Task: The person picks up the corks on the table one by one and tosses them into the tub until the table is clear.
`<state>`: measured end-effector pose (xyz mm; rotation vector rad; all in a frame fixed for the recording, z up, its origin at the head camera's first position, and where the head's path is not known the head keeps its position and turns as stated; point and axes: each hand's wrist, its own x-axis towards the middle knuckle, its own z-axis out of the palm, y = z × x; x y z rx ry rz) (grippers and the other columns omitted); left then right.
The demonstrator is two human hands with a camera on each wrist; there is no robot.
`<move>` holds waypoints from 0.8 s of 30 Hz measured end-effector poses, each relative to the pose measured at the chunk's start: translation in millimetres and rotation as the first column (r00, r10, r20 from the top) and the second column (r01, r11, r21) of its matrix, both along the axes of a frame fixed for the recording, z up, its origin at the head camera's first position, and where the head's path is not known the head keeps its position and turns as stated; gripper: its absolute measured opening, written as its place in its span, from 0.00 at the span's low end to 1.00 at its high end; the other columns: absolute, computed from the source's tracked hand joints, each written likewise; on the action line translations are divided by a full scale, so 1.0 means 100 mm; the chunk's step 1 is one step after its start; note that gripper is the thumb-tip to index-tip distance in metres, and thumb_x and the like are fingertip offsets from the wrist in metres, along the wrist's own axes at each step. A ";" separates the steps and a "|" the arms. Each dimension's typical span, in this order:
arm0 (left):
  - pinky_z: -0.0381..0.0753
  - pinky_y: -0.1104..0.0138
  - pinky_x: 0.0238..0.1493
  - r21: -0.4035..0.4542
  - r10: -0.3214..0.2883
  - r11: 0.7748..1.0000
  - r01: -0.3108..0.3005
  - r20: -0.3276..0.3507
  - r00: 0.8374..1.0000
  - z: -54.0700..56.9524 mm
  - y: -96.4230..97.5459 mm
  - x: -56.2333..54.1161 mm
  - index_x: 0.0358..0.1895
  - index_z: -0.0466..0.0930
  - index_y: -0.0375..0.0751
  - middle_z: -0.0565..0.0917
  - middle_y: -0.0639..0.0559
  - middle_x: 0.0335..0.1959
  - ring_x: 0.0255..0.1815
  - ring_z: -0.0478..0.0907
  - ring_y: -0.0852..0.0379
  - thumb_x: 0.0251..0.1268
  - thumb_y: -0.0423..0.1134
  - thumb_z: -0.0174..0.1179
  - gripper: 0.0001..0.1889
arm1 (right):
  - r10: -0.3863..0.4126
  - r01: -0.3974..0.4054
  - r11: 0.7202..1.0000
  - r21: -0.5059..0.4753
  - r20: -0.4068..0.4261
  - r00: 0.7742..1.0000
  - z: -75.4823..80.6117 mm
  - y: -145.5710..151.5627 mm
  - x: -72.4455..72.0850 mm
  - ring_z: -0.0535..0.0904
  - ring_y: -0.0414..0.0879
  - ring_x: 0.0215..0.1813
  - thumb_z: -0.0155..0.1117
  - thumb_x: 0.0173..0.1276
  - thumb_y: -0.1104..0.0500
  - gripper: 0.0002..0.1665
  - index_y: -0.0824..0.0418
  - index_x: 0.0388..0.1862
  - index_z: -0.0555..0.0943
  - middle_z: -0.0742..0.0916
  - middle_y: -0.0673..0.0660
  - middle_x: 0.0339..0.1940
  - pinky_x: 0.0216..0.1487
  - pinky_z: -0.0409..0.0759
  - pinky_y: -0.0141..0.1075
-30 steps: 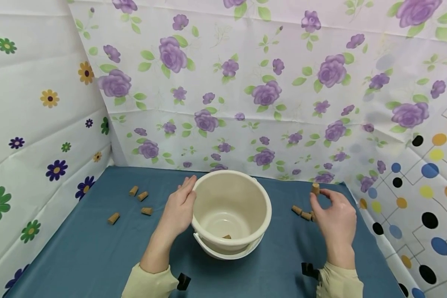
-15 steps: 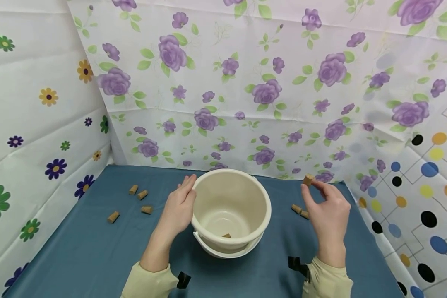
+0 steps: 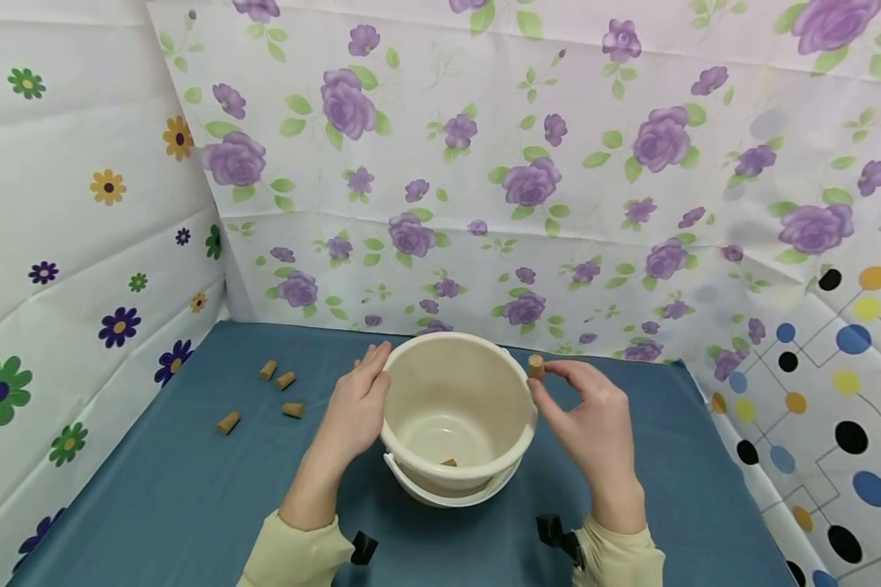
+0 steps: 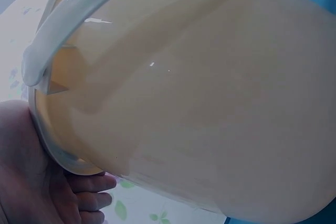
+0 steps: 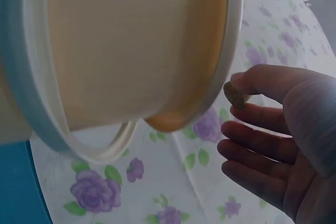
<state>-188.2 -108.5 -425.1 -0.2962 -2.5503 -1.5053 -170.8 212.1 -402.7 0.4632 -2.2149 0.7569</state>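
1. Your bench (image 3: 191,505), under a blue cloth, is carrying the bucket (image 3: 455,375) roughly midway between its left and right edges.
2. The bucket is standing mouth upward, its handle (image 4: 79,17) hanging on the side facing the bench's near edge. A hard one-sided push could be shifting or tipping it.
3. Your left hand (image 3: 352,408) is resting against the bucket's left rim, fingers extended rather than gripping; a knock could be breaking that light support.
4. Your right hand (image 3: 595,424) is pinching the held cork (image 3: 535,367) between thumb and forefinger, just beside the bucket's right rim; whether cork and rim are touching, you cannot tell. A loosening pinch or a bump could be sending it outside, toward the bench's right edge.
5. Four loose corks (image 3: 292,409) are lying toward the bench's back left corner; an inner cork (image 3: 449,463) is sitting inside the bucket.
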 end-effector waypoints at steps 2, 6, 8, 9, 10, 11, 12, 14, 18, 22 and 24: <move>0.43 0.48 0.87 0.002 0.001 1.000 -0.001 0.000 1.000 0.00 0.00 0.00 0.83 0.61 0.35 0.62 0.43 0.84 0.87 0.50 0.47 0.89 0.39 0.42 0.27 | 0.042 -0.042 0.999 0.026 0.004 0.999 0.00 -0.04 0.01 0.90 0.52 0.51 0.83 0.64 0.59 0.16 0.59 0.49 0.92 0.92 0.55 0.47 0.49 0.90 0.52; 0.43 0.48 0.87 0.005 0.004 1.000 -0.004 0.003 1.000 -0.01 0.00 0.00 0.84 0.61 0.35 0.62 0.43 0.84 0.87 0.50 0.47 0.89 0.39 0.42 0.27 | 0.105 -0.106 0.992 0.070 0.024 0.994 0.00 -0.11 0.02 0.90 0.50 0.51 0.83 0.66 0.57 0.15 0.57 0.50 0.92 0.92 0.52 0.48 0.47 0.90 0.50; 0.43 0.49 0.87 0.003 0.004 1.000 -0.004 0.005 1.000 -0.01 0.00 -0.01 0.84 0.61 0.36 0.62 0.44 0.84 0.87 0.50 0.48 0.89 0.39 0.42 0.27 | 0.121 -0.124 0.989 0.086 0.032 0.992 0.00 -0.14 0.04 0.89 0.50 0.52 0.82 0.66 0.56 0.15 0.56 0.51 0.92 0.92 0.51 0.49 0.47 0.90 0.50; 0.43 0.48 0.87 0.002 0.002 1.000 -0.002 0.003 1.000 -0.01 0.00 -0.01 0.84 0.61 0.36 0.62 0.44 0.84 0.87 0.50 0.48 0.89 0.39 0.42 0.27 | 0.127 -0.130 0.987 0.095 0.035 0.991 0.00 -0.15 0.04 0.89 0.50 0.53 0.82 0.66 0.56 0.15 0.55 0.51 0.92 0.92 0.51 0.50 0.48 0.90 0.50; 0.43 0.49 0.87 0.002 0.002 1.000 -0.002 0.005 1.000 -0.01 0.00 -0.01 0.84 0.61 0.36 0.62 0.44 0.84 0.87 0.50 0.49 0.89 0.39 0.42 0.27 | 0.133 -0.136 0.985 0.101 0.037 0.990 0.00 -0.17 0.05 0.89 0.50 0.53 0.82 0.66 0.55 0.15 0.55 0.51 0.92 0.92 0.51 0.50 0.48 0.90 0.51; 0.43 0.49 0.87 0.000 0.001 1.000 -0.001 0.003 1.000 -0.02 0.00 -0.01 0.84 0.61 0.36 0.62 0.44 0.84 0.87 0.50 0.48 0.89 0.39 0.42 0.27 | 0.138 -0.142 0.984 0.108 0.038 0.990 -0.01 -0.18 0.06 0.89 0.50 0.54 0.83 0.66 0.55 0.16 0.54 0.51 0.92 0.92 0.51 0.51 0.49 0.90 0.51; 0.43 0.49 0.87 0.001 0.000 1.000 0.000 0.002 1.000 -0.02 0.00 -0.01 0.84 0.61 0.36 0.63 0.44 0.84 0.87 0.50 0.48 0.89 0.39 0.42 0.27 | 0.144 -0.148 0.983 0.112 0.039 0.989 -0.01 -0.19 0.07 0.89 0.50 0.55 0.83 0.65 0.54 0.16 0.54 0.51 0.92 0.92 0.51 0.51 0.48 0.90 0.51; 0.43 0.48 0.87 0.002 -0.002 1.000 0.002 0.003 1.000 -0.02 0.00 -0.01 0.84 0.61 0.36 0.62 0.43 0.84 0.87 0.50 0.48 0.89 0.39 0.42 0.27 | 0.154 -0.158 0.980 0.122 0.042 0.987 -0.01 -0.22 0.08 0.88 0.50 0.56 0.83 0.65 0.54 0.16 0.53 0.51 0.92 0.92 0.50 0.52 0.47 0.90 0.50; 0.43 0.46 0.87 0.001 -0.001 1.000 0.001 -0.003 1.000 -0.03 0.00 0.00 0.84 0.61 0.36 0.62 0.42 0.84 0.87 0.50 0.46 0.89 0.39 0.42 0.27 | 0.172 -0.178 0.973 0.144 0.055 0.984 -0.02 -0.27 0.09 0.87 0.49 0.56 0.84 0.64 0.53 0.16 0.53 0.51 0.92 0.91 0.49 0.53 0.46 0.90 0.49; 0.44 0.46 0.87 -0.002 -0.002 1.000 0.002 -0.012 1.000 -0.03 -0.01 -0.01 0.84 0.61 0.36 0.62 0.42 0.84 0.87 0.50 0.45 0.89 0.38 0.42 0.27 | 0.173 -0.183 0.968 0.174 0.073 0.982 -0.01 -0.32 0.10 0.86 0.50 0.58 0.84 0.64 0.52 0.17 0.56 0.50 0.92 0.91 0.50 0.54 0.51 0.90 0.49; 0.44 0.46 0.87 -0.003 -0.003 1.000 0.003 -0.018 1.000 -0.03 0.00 -0.01 0.84 0.61 0.36 0.63 0.42 0.84 0.87 0.51 0.45 0.89 0.38 0.42 0.27 | 0.177 -0.189 0.964 0.187 0.080 0.981 -0.01 -0.34 0.10 0.86 0.50 0.60 0.84 0.64 0.51 0.18 0.56 0.50 0.93 0.91 0.51 0.55 0.54 0.90 0.50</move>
